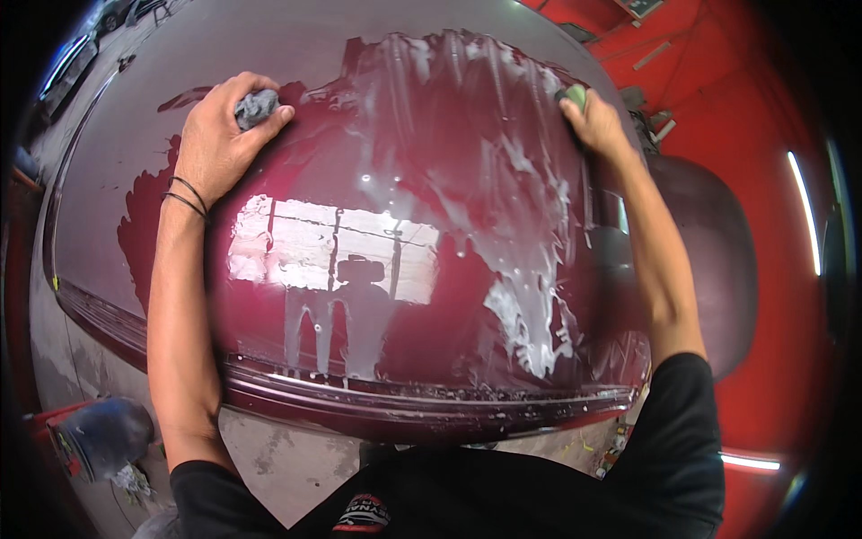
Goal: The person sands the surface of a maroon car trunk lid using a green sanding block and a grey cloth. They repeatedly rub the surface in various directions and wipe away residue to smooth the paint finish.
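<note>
A large maroon car panel (422, 180) lies in front of me, wet, with whitish, milky streaks (525, 314) running down its right half. My left hand (214, 135), at the panel's far left, has its fingers and thumb wrapped round a crumpled grey wad (259, 109), a cloth or sponge; I cannot tell which. Over at the far right edge my right hand (600, 126) grips a small green pad (576, 95) with a dark side, perhaps a sanding block. Its underside is hidden. Dull, greyish paint (287, 45) surrounds the shiny wet area.
A ridged trim edge (431, 404) runs along the panel's near side, close to my body. At the lower left stands a dark blue bucket-like container (106, 437) on the concrete floor. A red surface (718, 117) with light strips fills the right side. Vehicles (67, 67) show at the upper left.
</note>
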